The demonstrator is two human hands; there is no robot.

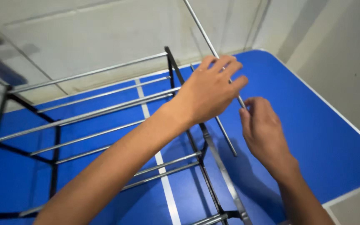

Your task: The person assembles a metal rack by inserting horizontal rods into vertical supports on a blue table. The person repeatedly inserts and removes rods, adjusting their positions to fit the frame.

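A rack of black side frames and shiny metal bars (92, 112) stands on a blue table (313, 125). My left hand (209, 89) reaches across the rack's right side frame, its fingers spread against a long thin metal rod (203, 31) that slants up toward the wall. My right hand (263, 131) is just below and to the right, pinching the same rod lower down between thumb and fingertips. Another loose rod (226, 139) lies on the table under the hands.
The table has a white edge (346, 118) on the right and a silver seam (165, 183) down its middle. A pale wall stands close behind, and grey floor shows at the right.
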